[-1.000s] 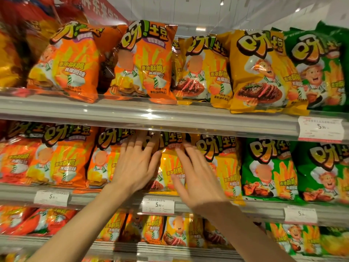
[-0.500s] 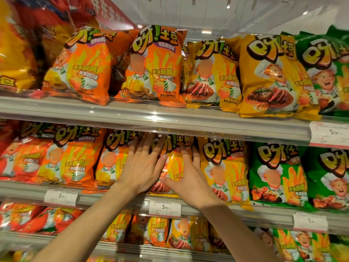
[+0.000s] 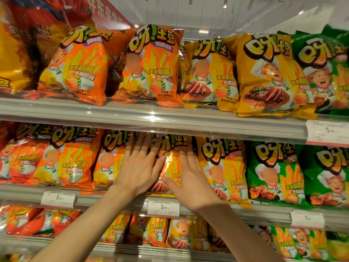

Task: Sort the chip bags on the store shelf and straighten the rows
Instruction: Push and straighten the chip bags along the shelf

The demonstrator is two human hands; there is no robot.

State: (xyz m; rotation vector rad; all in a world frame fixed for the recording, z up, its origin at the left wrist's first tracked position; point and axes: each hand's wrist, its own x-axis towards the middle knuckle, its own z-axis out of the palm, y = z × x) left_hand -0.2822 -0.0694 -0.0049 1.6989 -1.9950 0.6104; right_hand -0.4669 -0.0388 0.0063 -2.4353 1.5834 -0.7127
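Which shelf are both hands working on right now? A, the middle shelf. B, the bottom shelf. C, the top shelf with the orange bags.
A: the left hand and right hand lie flat and open against a yellow chip bag on the middle shelf.

Orange bag (image 3: 151, 67) on the upper shelf: large logo "呀!土豆", below it "香浓酥脆" and "吮指回味", small print near the bottom "70克". Same logo and slogan on the yellow bag (image 3: 268, 72) beside it, on the green bag (image 3: 324, 72) at far right, and on the orange bag (image 3: 73, 157) one shelf down. White price tag (image 3: 163, 206) on the middle shelf rail reads "5.90"; fine print above the figure too small to read. Left price tag (image 3: 58, 199) on the same rail also "5.90". Tag at upper right (image 3: 327, 132) shows "5.90", blurred. Red banner (image 3: 105, 12) at top carries white characters, cut off, not legible.
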